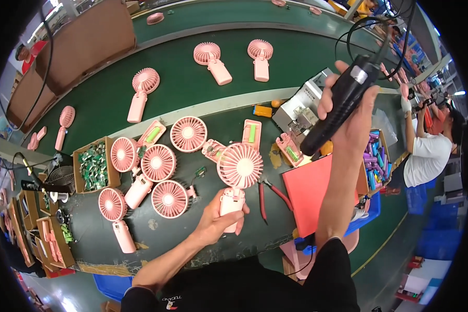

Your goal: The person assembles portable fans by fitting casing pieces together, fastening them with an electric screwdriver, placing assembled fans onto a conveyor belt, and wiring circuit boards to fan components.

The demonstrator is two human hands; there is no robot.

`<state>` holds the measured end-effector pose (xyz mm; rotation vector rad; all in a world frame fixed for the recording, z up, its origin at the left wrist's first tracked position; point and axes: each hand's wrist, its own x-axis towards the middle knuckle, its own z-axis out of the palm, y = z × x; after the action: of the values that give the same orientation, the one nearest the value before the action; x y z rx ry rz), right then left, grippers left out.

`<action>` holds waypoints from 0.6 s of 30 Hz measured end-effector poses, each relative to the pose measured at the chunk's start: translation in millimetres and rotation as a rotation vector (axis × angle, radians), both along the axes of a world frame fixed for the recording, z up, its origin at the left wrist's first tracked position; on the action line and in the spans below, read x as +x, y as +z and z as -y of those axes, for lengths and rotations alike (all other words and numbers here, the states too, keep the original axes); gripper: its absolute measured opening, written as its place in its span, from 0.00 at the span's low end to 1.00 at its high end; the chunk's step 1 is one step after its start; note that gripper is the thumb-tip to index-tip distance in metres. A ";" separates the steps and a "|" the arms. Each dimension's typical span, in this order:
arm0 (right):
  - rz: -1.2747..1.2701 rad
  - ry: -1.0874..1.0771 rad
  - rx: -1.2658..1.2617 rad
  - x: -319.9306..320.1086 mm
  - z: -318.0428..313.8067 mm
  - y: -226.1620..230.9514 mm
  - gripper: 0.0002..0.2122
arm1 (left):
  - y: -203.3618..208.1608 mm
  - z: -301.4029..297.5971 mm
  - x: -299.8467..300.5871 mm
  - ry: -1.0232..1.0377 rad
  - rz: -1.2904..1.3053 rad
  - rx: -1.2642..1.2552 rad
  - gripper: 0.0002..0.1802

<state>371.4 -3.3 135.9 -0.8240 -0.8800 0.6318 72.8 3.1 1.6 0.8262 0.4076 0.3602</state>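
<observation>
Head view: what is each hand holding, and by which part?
Left hand: pink fan, by its handle. Right hand: black corded tool, around its middle.

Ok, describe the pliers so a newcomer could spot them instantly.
At the right of the dark workbench is a large red panel. Just left of it, beside the pink fan in the left hand, lie the pliers. Splayed, slim red handles set them apart from the rounded pink fans.
</observation>
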 end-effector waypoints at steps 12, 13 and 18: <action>0.382 -0.366 0.199 11.7 -24.3 -10.7 0.35 | -27.3 -38.4 94.6 0.011 0.078 -0.145 0.19; 0.396 -0.376 0.193 11.5 -26.7 -12.6 0.36 | -29.0 -37.2 94.0 0.028 0.061 -0.150 0.19; 0.529 -0.473 0.169 15.2 -25.7 -15.3 0.36 | -25.5 -35.6 92.6 0.046 0.040 -0.163 0.21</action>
<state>386.6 22.4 120.5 -1.0193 -1.1430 -0.0864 165.4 38.8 -23.9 0.6503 0.4135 0.3805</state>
